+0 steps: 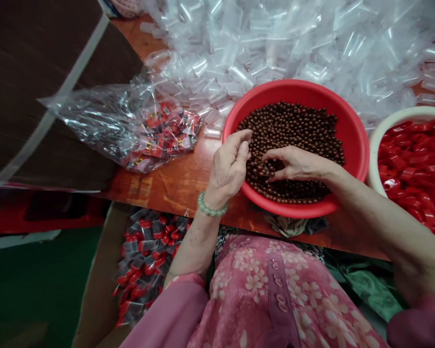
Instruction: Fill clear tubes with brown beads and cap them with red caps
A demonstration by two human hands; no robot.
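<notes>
Beads (293, 125) lie directly at the right hand (297, 163), its grip parted; the left hand (230, 166) curls by the bowl (358, 140), whether holding, I cannot tell.

Mostly plastic, mostly glossy
Smooth red plastic bowl (353, 135), shiny brown balls (297, 128), clear glossy plastic tubes (239, 72), crinkled film bag (101, 121) — then a polished-looking wooden bench (177, 179) and matt cloth garment (253, 295).
</notes>
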